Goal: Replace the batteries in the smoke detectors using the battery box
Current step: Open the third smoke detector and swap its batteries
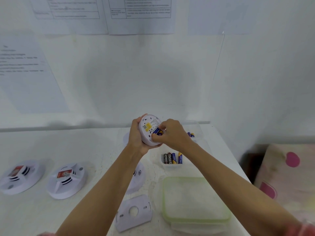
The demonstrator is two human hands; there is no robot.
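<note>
My left hand grips a round white smoke detector, held up above the table with its back side facing me. A yellow label shows on that back. My right hand pinches a blue and yellow battery at the detector's battery slot. Below my hands, a small white battery box holds several batteries, black and blue ones. More blue batteries lie in a clear container behind my right hand.
Two white smoke detectors sit at the left of the white table. Another detector lies partly under my left forearm. A white mounting plate and a green-rimmed lid lie in front. A wall stands behind.
</note>
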